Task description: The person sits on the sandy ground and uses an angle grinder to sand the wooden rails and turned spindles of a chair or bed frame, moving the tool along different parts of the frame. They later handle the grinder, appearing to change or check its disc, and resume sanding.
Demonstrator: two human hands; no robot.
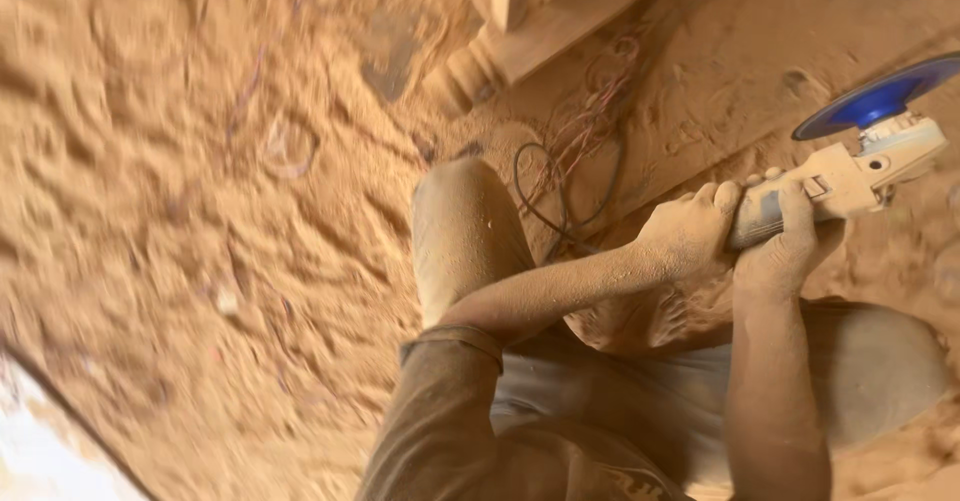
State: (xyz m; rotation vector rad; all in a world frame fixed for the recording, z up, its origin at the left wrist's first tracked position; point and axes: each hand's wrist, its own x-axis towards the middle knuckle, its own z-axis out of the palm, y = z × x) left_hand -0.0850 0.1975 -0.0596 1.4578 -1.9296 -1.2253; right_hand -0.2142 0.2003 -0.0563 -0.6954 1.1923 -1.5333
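Sawdust floor (180,211) | one angle grinder (840,176) — one blue disc (875,101) | two hands clamped on it — left (690,231), right (785,246)

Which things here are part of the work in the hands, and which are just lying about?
In use:
- angle grinder with a blue disc, gripped by the left hand and the right hand

Lying about:
- sawdust over the floor
- tangled cables on the sawdust
- carved wooden piece at the top

Blue disc (875,101), pale dust-coated grinder (850,176)
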